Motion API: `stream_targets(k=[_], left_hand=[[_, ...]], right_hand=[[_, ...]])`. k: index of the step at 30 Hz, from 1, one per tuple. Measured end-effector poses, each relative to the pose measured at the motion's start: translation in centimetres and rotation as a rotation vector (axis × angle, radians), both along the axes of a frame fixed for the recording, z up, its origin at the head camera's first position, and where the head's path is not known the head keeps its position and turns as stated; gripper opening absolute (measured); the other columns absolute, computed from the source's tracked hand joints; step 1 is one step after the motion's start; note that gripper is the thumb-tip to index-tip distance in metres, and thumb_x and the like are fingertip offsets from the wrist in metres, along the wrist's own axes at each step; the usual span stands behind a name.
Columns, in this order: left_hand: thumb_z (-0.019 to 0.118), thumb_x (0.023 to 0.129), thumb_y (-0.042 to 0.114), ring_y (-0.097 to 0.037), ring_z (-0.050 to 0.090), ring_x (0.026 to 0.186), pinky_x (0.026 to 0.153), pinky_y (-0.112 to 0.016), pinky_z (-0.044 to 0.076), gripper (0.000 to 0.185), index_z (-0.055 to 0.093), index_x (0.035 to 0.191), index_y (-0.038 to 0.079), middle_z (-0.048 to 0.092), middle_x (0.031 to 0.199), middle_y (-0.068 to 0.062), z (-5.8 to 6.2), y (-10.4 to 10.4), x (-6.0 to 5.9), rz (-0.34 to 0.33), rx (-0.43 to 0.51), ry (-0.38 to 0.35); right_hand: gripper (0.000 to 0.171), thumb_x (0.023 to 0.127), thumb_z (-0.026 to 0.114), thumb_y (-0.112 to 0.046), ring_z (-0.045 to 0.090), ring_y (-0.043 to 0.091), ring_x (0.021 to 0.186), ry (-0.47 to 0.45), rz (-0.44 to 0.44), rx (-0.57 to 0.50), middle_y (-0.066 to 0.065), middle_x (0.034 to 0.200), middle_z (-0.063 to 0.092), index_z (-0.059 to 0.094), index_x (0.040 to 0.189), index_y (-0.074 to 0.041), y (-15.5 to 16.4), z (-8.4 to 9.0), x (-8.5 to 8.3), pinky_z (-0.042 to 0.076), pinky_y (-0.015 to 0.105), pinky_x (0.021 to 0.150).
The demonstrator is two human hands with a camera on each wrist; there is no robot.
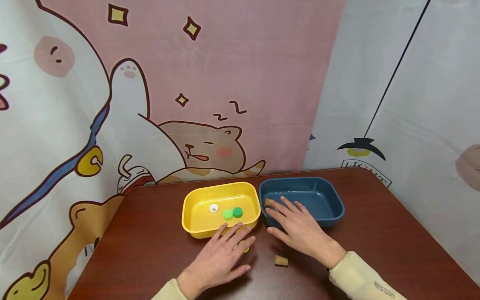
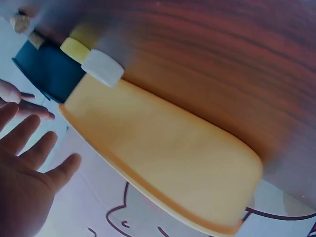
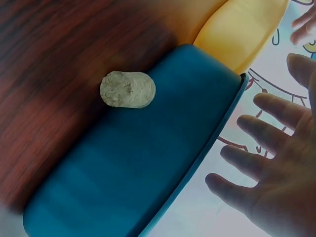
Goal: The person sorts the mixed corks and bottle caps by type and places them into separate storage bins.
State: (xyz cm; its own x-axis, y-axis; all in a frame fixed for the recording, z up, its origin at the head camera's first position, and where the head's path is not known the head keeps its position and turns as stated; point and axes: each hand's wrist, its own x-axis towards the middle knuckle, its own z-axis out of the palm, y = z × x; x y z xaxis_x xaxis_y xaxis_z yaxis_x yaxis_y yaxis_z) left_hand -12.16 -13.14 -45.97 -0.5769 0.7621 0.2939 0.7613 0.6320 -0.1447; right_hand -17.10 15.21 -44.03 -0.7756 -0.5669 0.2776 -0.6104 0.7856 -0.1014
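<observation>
My left hand (image 1: pixel 221 258) hovers with spread fingers at the near side of the yellow bin (image 1: pixel 221 233), holding nothing. Beneath its fingers, partly hidden, lie a yellow cap (image 2: pixel 75 50) and a white cap (image 2: pixel 102 68), side by side in front of the bin. My right hand (image 1: pixel 300 229) reaches over the near rim of the blue bin (image 1: pixel 326 223), fingers extended and nothing gripped. Close to its fingertips a cork (image 1: pixel 267 203) shows at that bin's left side. Another cork (image 1: pixel 281 261) lies on the table between the two hands.
Inside the yellow bin are a white cap (image 1: pixel 213 208), a light green cap (image 1: pixel 228 214) and a dark green cap (image 1: pixel 238 212). Both bins stand side by side toward the back of the brown table (image 1: pixel 150 241). A cartoon-printed curtain (image 1: pixel 262 83) hangs behind.
</observation>
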Motion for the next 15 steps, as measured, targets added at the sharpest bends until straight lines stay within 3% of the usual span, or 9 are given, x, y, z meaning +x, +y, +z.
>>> stream_targets(k=[6, 15], left_hand=[[0.062, 0.097, 0.059, -0.024, 0.052, 0.138, 0.109, -0.049, 0.045, 0.061, 0.059, 0.145, 0.021, 0.056, 0.150, -0.001, -0.6, 0.8, 0.2, -0.063, -0.073, -0.016], [0.059, 0.096, 0.067, -0.024, 0.057, 0.130, 0.104, -0.047, 0.049, 0.066, 0.061, 0.143, 0.021, 0.059, 0.146, -0.002, -1.2, 1.5, -0.1, 0.041, -0.137, -0.073]], right_hand=[[0.059, 0.098, 0.066, -0.051, 0.039, 0.037, 0.148, -0.011, -0.006, -0.011, 0.004, 0.159, 0.047, 0.062, 0.146, -0.015, 0.1, 0.0, 0.1, 0.037, 0.069, 0.109], [0.059, 0.100, 0.063, -0.052, 0.038, 0.037, 0.149, -0.023, -0.006, -0.009, 0.005, 0.160, 0.047, 0.061, 0.146, -0.016, 0.2, -0.1, 0.3, 0.037, 0.069, 0.109]])
